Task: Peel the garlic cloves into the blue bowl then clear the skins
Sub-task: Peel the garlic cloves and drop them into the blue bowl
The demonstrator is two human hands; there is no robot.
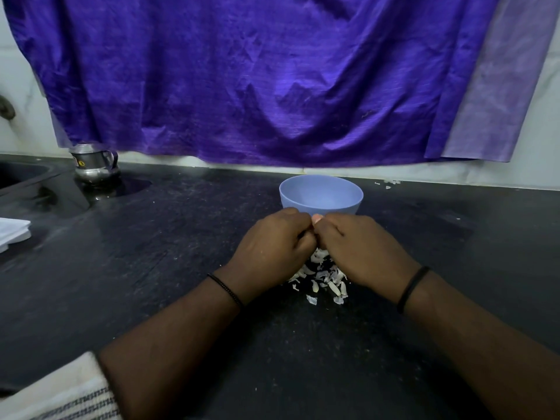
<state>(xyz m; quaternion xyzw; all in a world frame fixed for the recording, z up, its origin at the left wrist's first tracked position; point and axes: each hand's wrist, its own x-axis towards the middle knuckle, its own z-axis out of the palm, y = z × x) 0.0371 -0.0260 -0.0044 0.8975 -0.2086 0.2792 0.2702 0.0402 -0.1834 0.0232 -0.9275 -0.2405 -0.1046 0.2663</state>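
Left hand [274, 242] and right hand [360, 247] knuckle to knuckle, fingers curled, pinching something hidden between them. Garlic skins [322, 278] beneath on dark counter [169, 253]; blue bowl [320, 194] just beyond.

The light is dim and cool, falling from above onto the purple cloth [257, 80], whose folds catch a soft sheen. The dark tabletop [181, 237] shows faint glare left of the blue bowl [320, 194]. Detail is soft throughout, and straight edges bow toward the frame corners.
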